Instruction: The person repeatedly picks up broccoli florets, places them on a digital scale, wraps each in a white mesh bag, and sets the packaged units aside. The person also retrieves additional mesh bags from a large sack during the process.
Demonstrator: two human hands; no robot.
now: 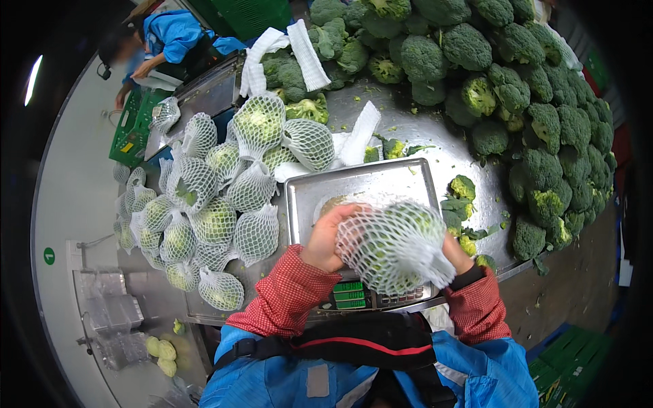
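Observation:
My left hand grips the left side of a broccoli head in a white foam net. My right hand is at the net's right end, its fingers mostly hidden behind the bunched foam. Both hands hold the bundle above the front of a weighing scale's steel tray. Below it, the scale's lit green display and part of the keypad show. Loose white foam net sleeves lie just behind the tray. To its left is a heap of netted vegetable heads.
A large pile of bare broccoli covers the back and right of the steel table. Broccoli trimmings lie right of the scale. At far left, a co-worker in blue stands by a green crate. Green crates stand at lower right.

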